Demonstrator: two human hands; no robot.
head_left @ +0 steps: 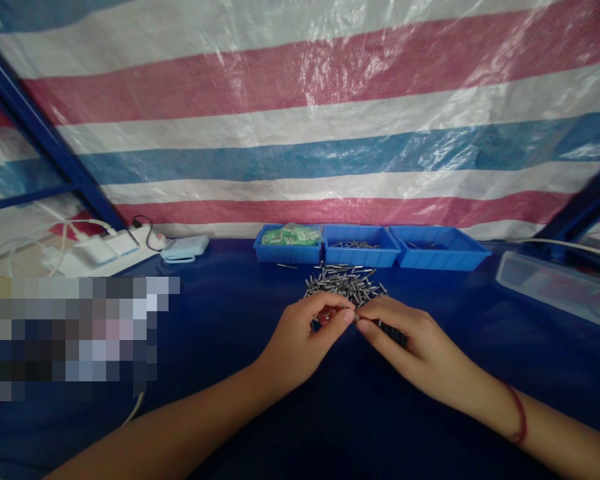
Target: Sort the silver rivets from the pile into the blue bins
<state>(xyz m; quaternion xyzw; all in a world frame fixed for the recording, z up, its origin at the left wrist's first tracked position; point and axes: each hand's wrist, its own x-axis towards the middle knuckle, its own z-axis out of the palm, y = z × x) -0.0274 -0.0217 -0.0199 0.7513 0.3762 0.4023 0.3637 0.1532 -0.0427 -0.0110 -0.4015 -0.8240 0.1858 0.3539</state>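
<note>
- A striped tarp (300,113) in red, white and blue hangs across the back, behind a table (220,333) under a dark blue cover.
- At the far right edge lies a clear plastic tray (555,287); I cannot make out what is in it.
- Three blue bins stand in a row at the back, touching side to side. The right bin (440,248) holds only a few thin metal pieces. The middle bin (363,246) has a thin scatter of metal pins. The left bin (287,243) is filled with small pale green parts.
- On the far left sits a white power strip (115,243) with a black cord plugged in, and just beside it a small pale blue box (185,248).
- A pile of pins (347,280) lies loose on the cover just in front of the bins, right behind the hands.
- The left hand (300,340) is curled, thumb and forefinger pinched together on something tiny.
- The right hand (415,347) is likewise pinched shut at the fingertips, meeting the left; between them shows a small metal piece (356,319), too small to tell more. A red cord (520,417) circles the right wrist.
</note>
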